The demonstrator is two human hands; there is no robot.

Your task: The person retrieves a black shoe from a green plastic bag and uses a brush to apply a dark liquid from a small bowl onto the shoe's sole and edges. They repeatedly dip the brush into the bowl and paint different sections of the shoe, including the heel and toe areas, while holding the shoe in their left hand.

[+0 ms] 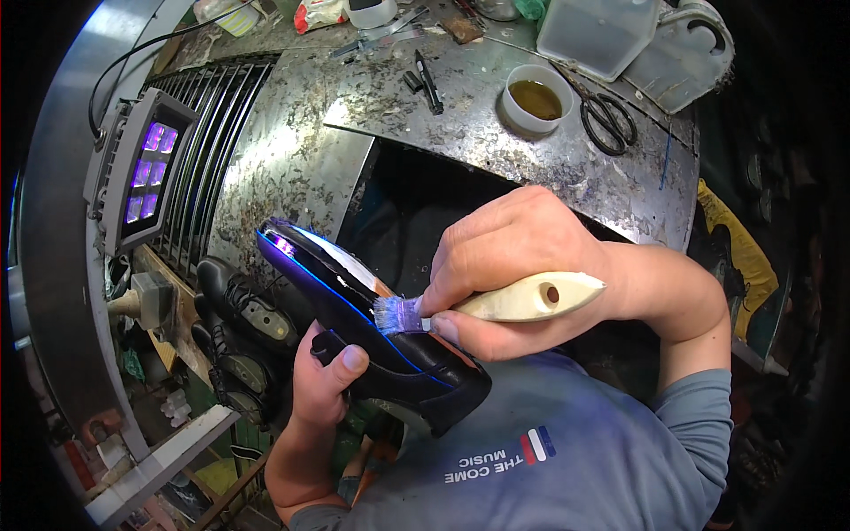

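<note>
My left hand [320, 380] grips a black shoe [385, 361] from below, with the thumb on its side. The shoe slants across the middle, and its underside, partly pale and brown, faces up and to the right. A thin bright blue line runs along the lower edge of its side. In my right hand [522, 243] is a flat brush [522, 301] with a pale handle, pinched near the bristles. The bristles, tinted violet-blue, touch the shoe at its underside edge.
A purple-lit lamp [146, 173] stands at the left. Several black shoes [243, 305] sit below it. On the worn metal bench [283, 133] are a cup of amber liquid [536, 99], black-handled scissors [606, 124] and a black marker [428, 81]. Translucent containers [598, 35] stand at the back right.
</note>
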